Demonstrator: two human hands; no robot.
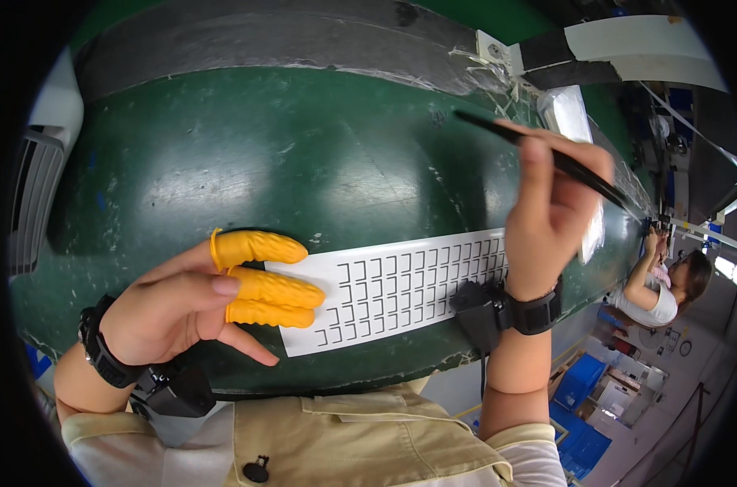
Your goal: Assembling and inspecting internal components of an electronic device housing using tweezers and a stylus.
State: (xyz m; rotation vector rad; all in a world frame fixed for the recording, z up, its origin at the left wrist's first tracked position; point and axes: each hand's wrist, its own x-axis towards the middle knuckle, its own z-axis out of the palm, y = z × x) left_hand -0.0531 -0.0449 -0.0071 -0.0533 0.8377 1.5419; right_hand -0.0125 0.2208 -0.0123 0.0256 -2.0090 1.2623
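Note:
My left hand (214, 296) has yellow finger cots (275, 284) on three fingers. Its fingers stretch over the left end of a white sheet (307, 341), with the thumb above them. Rows of small black angle-shaped marks or strips (401, 284) cover the sheet; I cannot tell whether they are printed or stuck on. My right hand (559, 195), raised past the sheet's far right corner, is closed around slim black tweezers (579, 170). Their tip points far left, near a small cluster of tiny dark pieces (437, 119) on the green tabletop (287, 162). The tip is slightly blurred.
A clear plastic-wrapped package (567, 114) lies beyond my right hand. A grey vented device (43, 195) stands at the left edge. A dark raised strip (263, 40) borders the far side. Farther right, another person (657, 288) sits near blue bins (579, 377).

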